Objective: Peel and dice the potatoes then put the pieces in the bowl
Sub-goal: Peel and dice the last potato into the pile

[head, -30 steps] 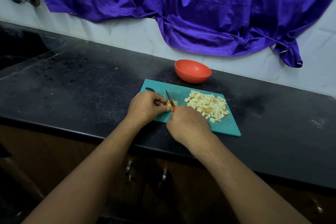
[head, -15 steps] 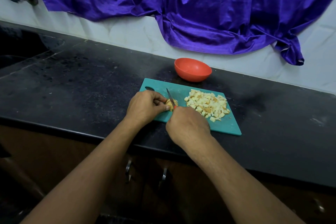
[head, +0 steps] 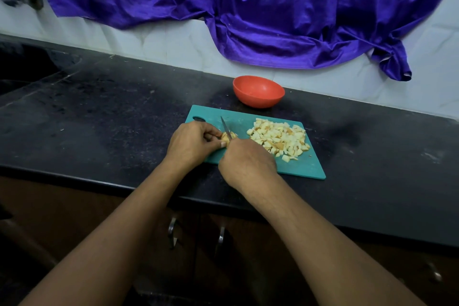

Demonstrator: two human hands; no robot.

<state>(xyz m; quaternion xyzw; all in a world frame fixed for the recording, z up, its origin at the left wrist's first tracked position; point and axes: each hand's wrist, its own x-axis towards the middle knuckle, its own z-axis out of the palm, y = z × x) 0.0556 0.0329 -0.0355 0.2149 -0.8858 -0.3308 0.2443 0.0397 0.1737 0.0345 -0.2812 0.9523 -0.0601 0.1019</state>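
A person dices potato on a teal board (head: 305, 169) near the front edge of a black worktop (head: 111, 119), seen from a head-worn camera. The left hand (head: 192, 143) has its grip pinched on the last uncut potato (head: 229, 136) near the board's left end, fingertips curled just beside the blade. The right hand (head: 247, 164) has its grip closed round a knife (head: 225, 128), whose handle is hidden under the fist. The blade stands nearly upright against the potato, its tip pointing towards the board's far left corner. Over the past second little has shifted: both hands sit where they were, the blade works the same small piece, and the heap of dice (head: 279, 139) across the board's right half looks no larger. The red bowl (head: 258, 100) stands just beyond the board's far edge towards the back of the worktop, and no pieces show in it. That suggests the cutting is in its closing strokes, with peeling done and only this remnant left. The whole transfer to the bowl is yet to begin. As the piece shrinks, the holding fingers lie ever closer to the edge, so short, careful cuts look wise. A purple cloth (head: 273, 20) hangs over the pale wall behind.
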